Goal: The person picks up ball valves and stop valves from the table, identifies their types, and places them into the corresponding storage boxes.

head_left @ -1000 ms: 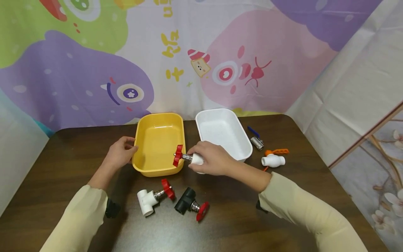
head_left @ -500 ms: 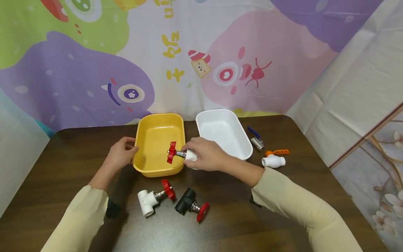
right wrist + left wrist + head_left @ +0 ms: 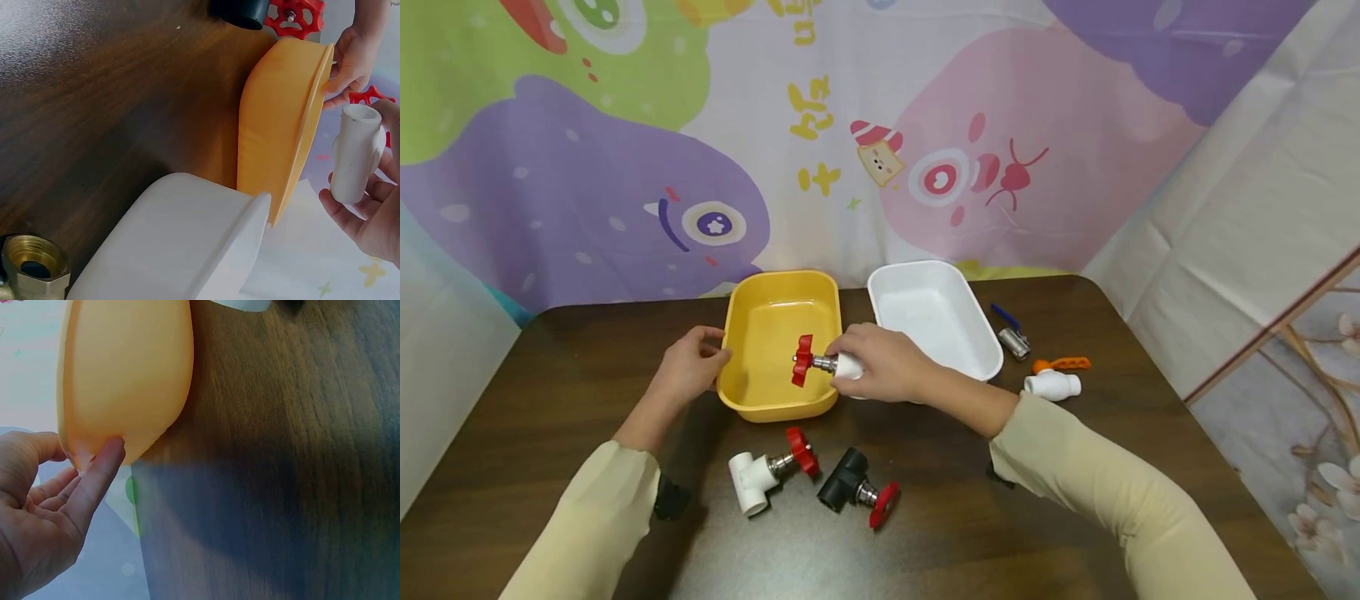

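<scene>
My right hand (image 3: 883, 362) grips a white plastic stop valve (image 3: 848, 372) by its tee body. The valve's red handwheel (image 3: 802, 361) points left, above the right side of the yellow tray (image 3: 778, 412). In the right wrist view, the open pipe end of the valve (image 3: 354, 156) faces the camera. My left hand (image 3: 688, 367) pinches the left rim of the yellow tray. The left wrist view has the left hand (image 3: 53, 506) with thumb and fingers at the tray's edge (image 3: 134, 381). The tray's inside holds nothing visible.
Nearer me lie another white stop valve (image 3: 752, 482) and a black stop valve (image 3: 844, 479). A white tray (image 3: 936, 312) stands right, beside a blue-handled metal valve (image 3: 1014, 342) and an orange-handled white valve (image 3: 1052, 384). The right wrist view shows a brass fitting (image 3: 37, 275).
My right hand has carried the white stop valve leftward, bringing its handwheel further over the yellow tray. The left hand stays at the tray's rim.
</scene>
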`<state>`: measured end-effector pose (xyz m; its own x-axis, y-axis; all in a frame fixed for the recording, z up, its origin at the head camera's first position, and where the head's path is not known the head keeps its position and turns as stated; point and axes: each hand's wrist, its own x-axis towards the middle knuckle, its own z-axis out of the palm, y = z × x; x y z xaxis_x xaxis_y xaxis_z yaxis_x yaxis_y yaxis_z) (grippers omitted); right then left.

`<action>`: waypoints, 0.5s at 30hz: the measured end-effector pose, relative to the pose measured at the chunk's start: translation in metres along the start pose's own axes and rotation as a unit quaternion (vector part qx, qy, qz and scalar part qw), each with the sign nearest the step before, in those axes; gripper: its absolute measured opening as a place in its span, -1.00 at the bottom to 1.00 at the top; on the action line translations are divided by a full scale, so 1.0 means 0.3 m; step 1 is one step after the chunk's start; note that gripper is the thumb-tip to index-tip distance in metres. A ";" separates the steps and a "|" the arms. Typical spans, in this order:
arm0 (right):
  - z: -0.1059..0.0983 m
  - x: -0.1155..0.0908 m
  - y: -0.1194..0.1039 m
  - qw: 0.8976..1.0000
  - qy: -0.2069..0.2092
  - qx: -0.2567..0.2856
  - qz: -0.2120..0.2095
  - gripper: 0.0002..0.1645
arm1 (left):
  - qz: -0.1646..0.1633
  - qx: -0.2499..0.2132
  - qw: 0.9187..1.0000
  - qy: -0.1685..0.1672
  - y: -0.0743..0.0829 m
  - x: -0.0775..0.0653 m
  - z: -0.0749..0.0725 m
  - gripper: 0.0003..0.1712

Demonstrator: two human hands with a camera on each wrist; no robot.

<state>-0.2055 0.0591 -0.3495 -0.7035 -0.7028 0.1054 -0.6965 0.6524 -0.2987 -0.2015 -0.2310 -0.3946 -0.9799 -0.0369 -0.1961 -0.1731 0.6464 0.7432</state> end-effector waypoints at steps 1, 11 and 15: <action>0.000 0.003 -0.002 1.000 -0.001 0.001 -0.001 -0.56 | -0.001 0.000 1.000 0.000 0.000 -0.001 0.000 -0.45; 0.002 0.020 -0.010 1.000 -0.013 -0.002 -0.001 -0.55 | 0.004 -0.001 1.000 0.004 -0.006 -0.001 0.000 -0.45; 0.006 0.031 -0.012 1.000 -0.015 -0.003 -0.003 -0.54 | -0.001 0.003 1.000 0.004 -0.006 0.001 0.000 -0.45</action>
<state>-0.2094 0.0498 -0.3491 -0.6954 -0.7143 0.0779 -0.7010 0.6506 -0.2920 -0.2013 -0.2320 -0.3959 -0.9802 -0.0445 -0.1927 -0.1748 0.6508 0.7388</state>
